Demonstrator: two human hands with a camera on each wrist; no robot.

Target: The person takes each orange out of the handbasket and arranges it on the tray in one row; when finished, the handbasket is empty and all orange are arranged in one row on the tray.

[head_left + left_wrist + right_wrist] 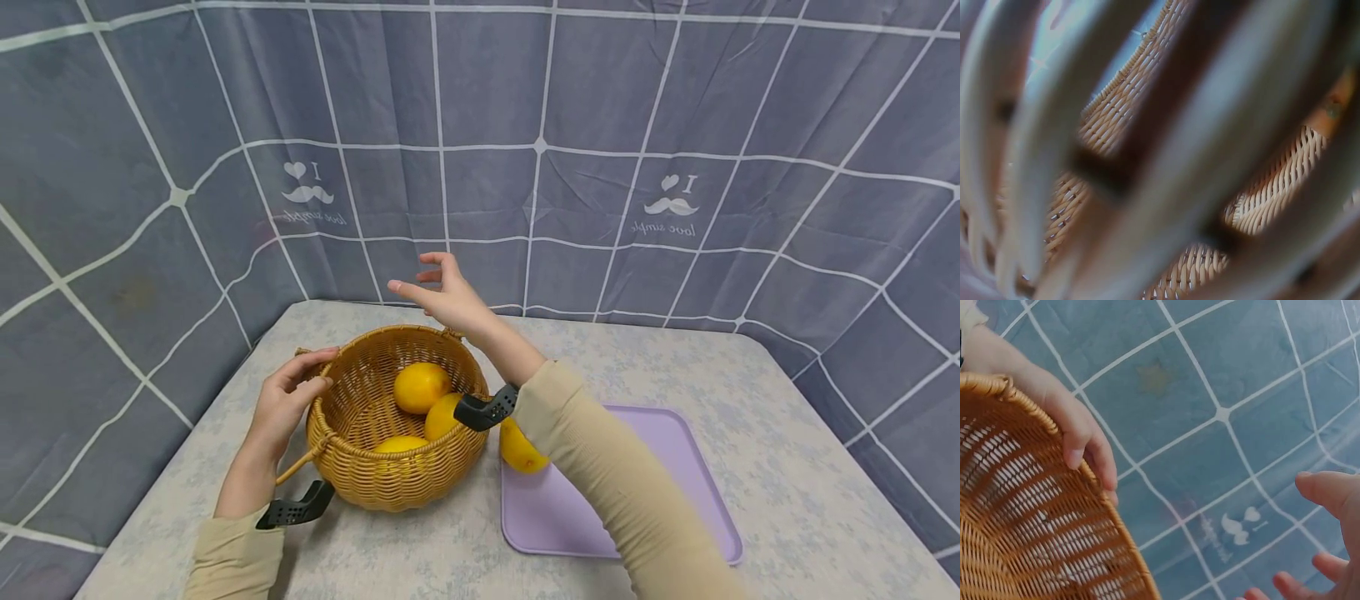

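Observation:
A brown wicker basket [375, 475] stands on the table with yellow lemons [422, 387] inside, three of them in sight. My left hand [288, 400] grips the basket's left rim, thumb on the inner side, as the right wrist view also shows. Above and beyond the back right rim, my right hand [446, 296] hangs in the air with fingers spread and nothing in them. Another lemon [522, 450] lies at the left edge of a purple tray [555, 525], partly hidden by my right sleeve. Blurred basket weave [1110, 115] fills the left wrist view.
The tray sits right of the basket, under my right forearm. A basket handle [296, 467] hangs down on the left side. Behind the pale patterned table [787, 467] hangs a grey-blue curtain [487, 192] with white grid lines; it also closes off both sides.

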